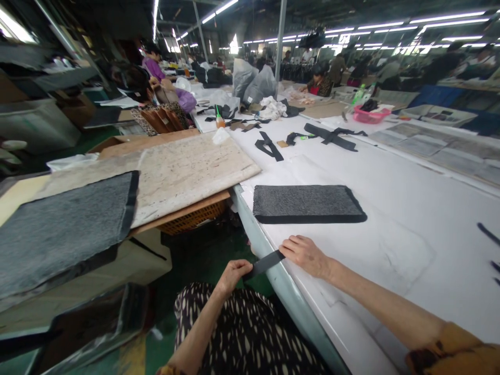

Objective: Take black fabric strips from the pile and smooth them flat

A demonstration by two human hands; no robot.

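The left hand [233, 276] pinches one end of a dark strip [267, 262], the right hand [304, 255] closed on the other. A gray panel [307, 202] lies nearby on the white table [406, 192].

The held strip [266, 264] looks matt, the white tabletop [394, 224] smooth.

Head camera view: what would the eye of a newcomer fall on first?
The grey rectangular fabric panel with black edging stands out first, lying on the broad white table. Below it in the view, the left hand and right hand hold a dark flat strip between them.
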